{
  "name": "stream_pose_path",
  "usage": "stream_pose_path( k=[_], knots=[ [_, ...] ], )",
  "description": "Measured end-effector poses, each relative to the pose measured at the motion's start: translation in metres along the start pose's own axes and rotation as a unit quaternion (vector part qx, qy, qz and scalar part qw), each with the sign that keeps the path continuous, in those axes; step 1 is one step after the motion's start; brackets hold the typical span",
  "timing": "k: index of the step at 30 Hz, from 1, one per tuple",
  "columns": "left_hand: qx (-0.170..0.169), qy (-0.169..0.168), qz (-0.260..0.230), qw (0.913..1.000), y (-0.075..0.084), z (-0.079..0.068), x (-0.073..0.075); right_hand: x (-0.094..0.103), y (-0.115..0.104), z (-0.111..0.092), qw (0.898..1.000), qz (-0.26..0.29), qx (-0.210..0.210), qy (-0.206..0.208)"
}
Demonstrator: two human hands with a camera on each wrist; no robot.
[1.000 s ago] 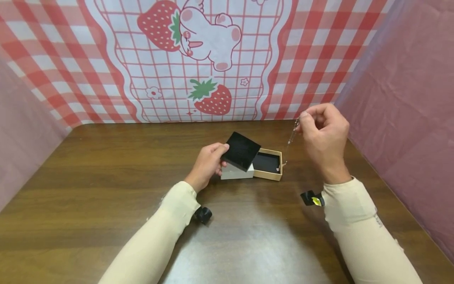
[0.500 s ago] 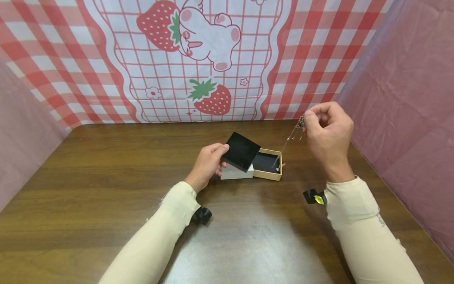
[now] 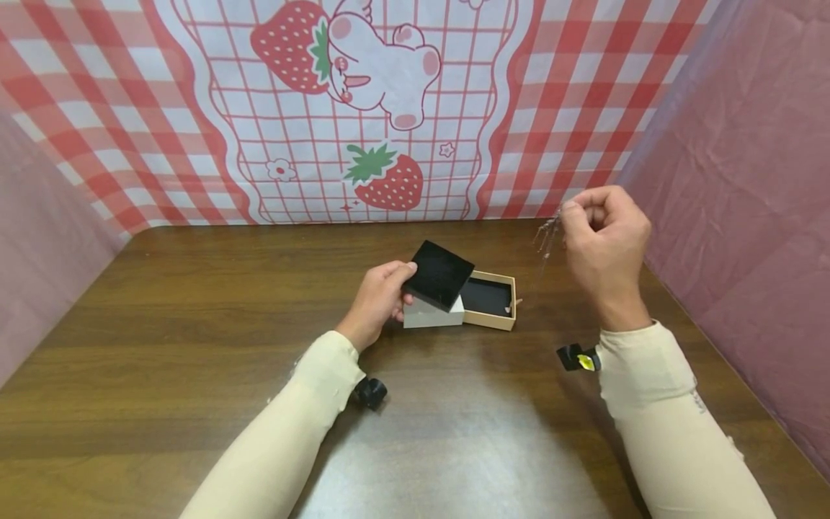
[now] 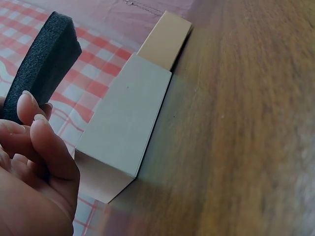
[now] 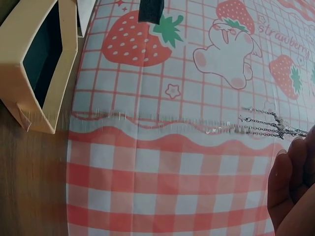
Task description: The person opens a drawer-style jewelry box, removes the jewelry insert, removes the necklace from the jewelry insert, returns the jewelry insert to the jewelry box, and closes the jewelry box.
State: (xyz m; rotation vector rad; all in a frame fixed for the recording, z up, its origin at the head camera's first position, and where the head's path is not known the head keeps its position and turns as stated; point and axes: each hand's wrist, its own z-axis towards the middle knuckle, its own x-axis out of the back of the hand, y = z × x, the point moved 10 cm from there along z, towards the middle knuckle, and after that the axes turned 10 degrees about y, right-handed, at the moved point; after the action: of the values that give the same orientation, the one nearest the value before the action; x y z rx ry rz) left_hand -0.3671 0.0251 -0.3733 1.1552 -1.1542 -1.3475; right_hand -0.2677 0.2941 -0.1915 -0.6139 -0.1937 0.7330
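In the head view my left hand (image 3: 382,294) pinches a square black foam pad (image 3: 442,275) by its left corner, tilted over the box. The left wrist view shows the foam's thick, rough edge (image 4: 47,64). Below it lies a slide-out box: a white sleeve (image 3: 431,316) with a tan drawer (image 3: 491,321) pulled out to the right, black inside. My right hand (image 3: 608,252), raised right of the drawer, pinches a thin silver chain (image 3: 548,232). Several strands with small charms dangle from the fingertips; the chain (image 5: 283,129) blurs toward the drawer in the right wrist view.
The brown wooden table (image 3: 214,346) carries the box near its back edge. Behind rises a red-and-white checked cloth (image 3: 564,108) with strawberry prints, and pink cloth (image 3: 733,216) hangs at the right. A small tab (image 3: 517,300) sticks out of the drawer's right end.
My right hand has moved slightly right with the chain. The strand that reached down to the drawer now hangs and swings beneath the fingers. My left hand and the foam pad stay nearly still.
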Motion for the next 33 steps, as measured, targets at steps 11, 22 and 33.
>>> stream_pose_path(
  k=[11, 22, 33],
  knots=[
    [0.01, 0.006, -0.005, 0.9999, -0.003, 0.002, 0.001, 0.007, -0.01, 0.002, 1.0, -0.012, -0.015, 0.01],
    [0.011, 0.008, -0.007, 0.9999, -0.002, 0.0, 0.002, 0.008, 0.044, 0.007, 0.997, -0.074, -0.017, 0.01],
    [0.007, 0.007, -0.011, 0.9999, -0.003, 0.002, 0.002, 0.008, 0.054, 0.005, 0.996, -0.087, -0.014, 0.012]
  ],
)
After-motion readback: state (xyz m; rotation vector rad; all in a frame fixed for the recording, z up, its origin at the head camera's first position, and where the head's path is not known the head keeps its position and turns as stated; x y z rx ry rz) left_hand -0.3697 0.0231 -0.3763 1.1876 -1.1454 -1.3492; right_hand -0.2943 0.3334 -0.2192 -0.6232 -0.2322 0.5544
